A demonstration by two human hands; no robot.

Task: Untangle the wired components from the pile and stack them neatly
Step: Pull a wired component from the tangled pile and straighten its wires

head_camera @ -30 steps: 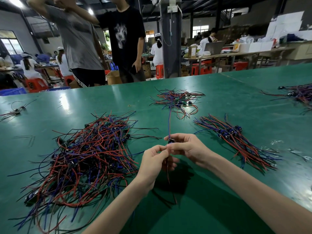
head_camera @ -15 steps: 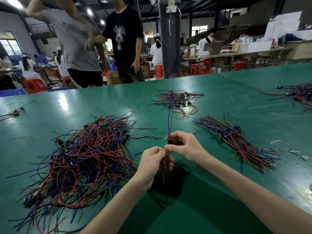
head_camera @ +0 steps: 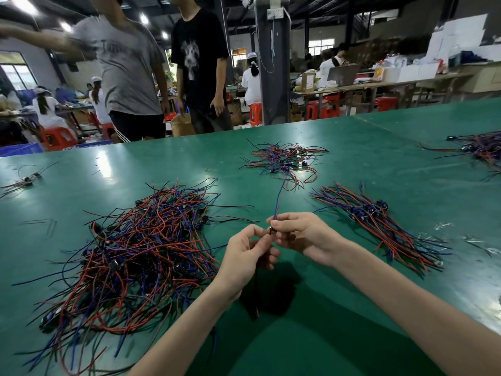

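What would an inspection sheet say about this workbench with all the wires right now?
Surface: green table, glossy, lamp glare.
Job's things: big tangled pile at left; tidy stack at right; one wired component held above the table.
Clutter: smaller wire bundles far centre, far left, far right; clear plastic scraps at right.
Hands: left hand and right hand both pinch the component.
Cables: its blue wire rises above the hands.
Surroundings: two standing people, seated workers, red stools.

Gray-shirted bystander [head_camera: 130, 71] has swung an arm [head_camera: 32, 36] outward.
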